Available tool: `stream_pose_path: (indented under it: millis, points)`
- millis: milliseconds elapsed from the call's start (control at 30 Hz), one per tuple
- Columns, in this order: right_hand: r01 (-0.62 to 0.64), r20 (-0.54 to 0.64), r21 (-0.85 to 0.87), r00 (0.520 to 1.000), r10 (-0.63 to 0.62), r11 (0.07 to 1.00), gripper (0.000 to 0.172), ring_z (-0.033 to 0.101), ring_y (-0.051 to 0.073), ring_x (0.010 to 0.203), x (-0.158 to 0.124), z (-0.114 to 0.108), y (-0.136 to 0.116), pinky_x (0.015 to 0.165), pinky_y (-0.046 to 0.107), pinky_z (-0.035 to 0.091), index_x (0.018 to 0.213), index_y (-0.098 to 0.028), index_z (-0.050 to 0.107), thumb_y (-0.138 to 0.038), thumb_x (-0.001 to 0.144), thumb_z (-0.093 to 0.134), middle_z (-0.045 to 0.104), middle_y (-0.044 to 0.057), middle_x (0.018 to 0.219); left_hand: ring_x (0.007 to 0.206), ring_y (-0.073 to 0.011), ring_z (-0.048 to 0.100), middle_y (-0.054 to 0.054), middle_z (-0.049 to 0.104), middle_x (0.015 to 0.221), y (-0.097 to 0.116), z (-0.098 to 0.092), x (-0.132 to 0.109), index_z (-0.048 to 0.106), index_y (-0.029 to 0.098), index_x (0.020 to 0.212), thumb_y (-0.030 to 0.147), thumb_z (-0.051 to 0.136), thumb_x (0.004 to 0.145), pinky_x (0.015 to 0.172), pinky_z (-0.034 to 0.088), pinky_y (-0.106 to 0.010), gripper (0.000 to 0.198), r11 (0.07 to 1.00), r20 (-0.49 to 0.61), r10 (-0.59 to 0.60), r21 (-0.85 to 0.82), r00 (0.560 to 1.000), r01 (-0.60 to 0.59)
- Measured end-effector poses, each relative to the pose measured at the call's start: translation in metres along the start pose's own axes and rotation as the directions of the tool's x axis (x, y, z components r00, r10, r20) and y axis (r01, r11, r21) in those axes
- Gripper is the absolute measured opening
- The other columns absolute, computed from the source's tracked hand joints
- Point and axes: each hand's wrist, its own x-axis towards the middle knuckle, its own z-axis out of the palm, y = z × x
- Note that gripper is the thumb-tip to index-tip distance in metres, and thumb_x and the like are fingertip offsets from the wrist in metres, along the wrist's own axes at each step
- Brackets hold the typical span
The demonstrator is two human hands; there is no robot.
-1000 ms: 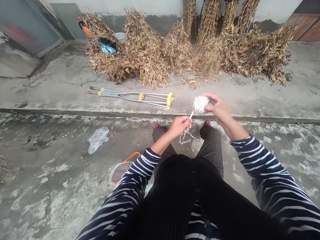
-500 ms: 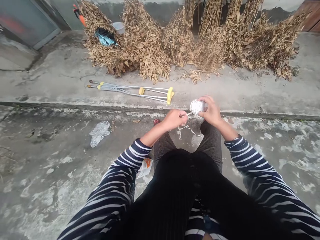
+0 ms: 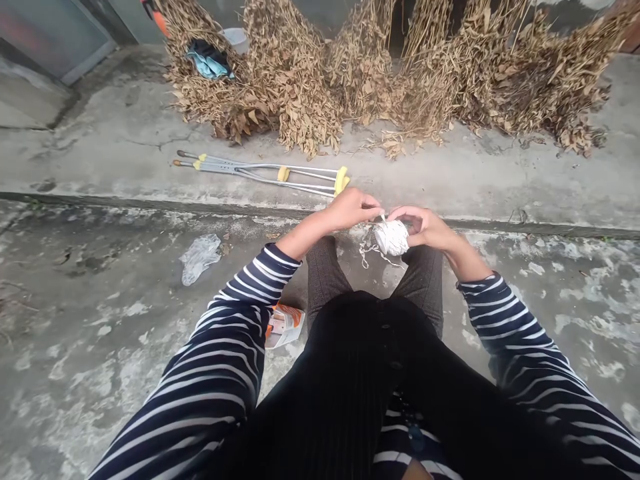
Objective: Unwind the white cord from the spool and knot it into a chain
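Note:
A roll of white string (image 3: 393, 238) is gripped from its right side by my right hand (image 3: 429, 229), whose thumb and fingers close on it. My left hand (image 3: 353, 208) pinches the string's strand just above and left of the roll, and the strand runs short and taut between them. Below the roll, a loose, crinkled length of string (image 3: 369, 251) dangles between my knees. Both hands are above my lap, close together.
A pair of crutches (image 3: 260, 171) with yellow pads lies on the concrete ledge (image 3: 120, 170). Dried plant stalks (image 3: 300, 100) lean along the wall. A clear plastic bag (image 3: 201, 258) lies at left, and an orange-and-white packet (image 3: 286, 325) sits beside my leg.
The roll has moved down and slightly left, tilting in my right hand. My left hand has risen, so the strand now goes up from the roll instead of out to the left.

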Motion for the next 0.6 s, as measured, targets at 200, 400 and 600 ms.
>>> stream_pose_path:
  millis: [200, 400, 600]
  points:
    - [0.052, -0.167, 0.339, 0.986, 0.005, 0.939, 0.062, 0.062, 0.023, 0.106, -0.007, 0.021, 0.014, 0.092, 0.035, 0.052, 0.105, -0.027, 0.071, -0.02, 0.046, 0.089, 0.069, 0.002, 0.108, 0.05, -0.0088, 0.055, -0.002, 0.065, 0.057, -0.045, 0.032, 0.003, 0.074, 0.011, 0.075, 0.035, 0.076, 0.087, 0.054, 0.044, -0.022, 0.027, 0.897, 0.026, -0.188, -0.403, 0.982, 0.183]
    - [0.004, -0.264, 0.364, 0.959, 0.099, 0.931, 0.061, 0.064, 0.025, 0.11, -0.008, 0.023, 0.009, 0.09, 0.038, 0.057, 0.112, -0.029, 0.071, -0.021, 0.052, 0.079, 0.071, 0.002, 0.12, 0.054, -0.0107, 0.063, -0.005, 0.069, 0.061, -0.067, 0.067, -0.01, 0.07, 0.011, 0.068, 0.047, 0.08, 0.083, 0.053, 0.046, -0.021, 0.04, 0.803, 0.084, -0.2, -0.556, 0.976, 0.213]
    - [0.01, -0.354, 0.403, 0.924, 0.145, 0.915, 0.063, 0.068, 0.025, 0.094, 0.004, 0.004, 0.006, 0.073, 0.045, 0.064, 0.121, -0.032, 0.065, -0.024, 0.06, 0.073, 0.069, 0.002, 0.125, 0.075, -0.0152, 0.073, -0.01, 0.076, 0.086, -0.077, 0.085, -0.015, 0.073, 0.011, 0.091, 0.05, 0.083, 0.078, 0.051, 0.047, -0.019, 0.043, 0.733, 0.116, -0.123, -0.659, 0.986, 0.169]
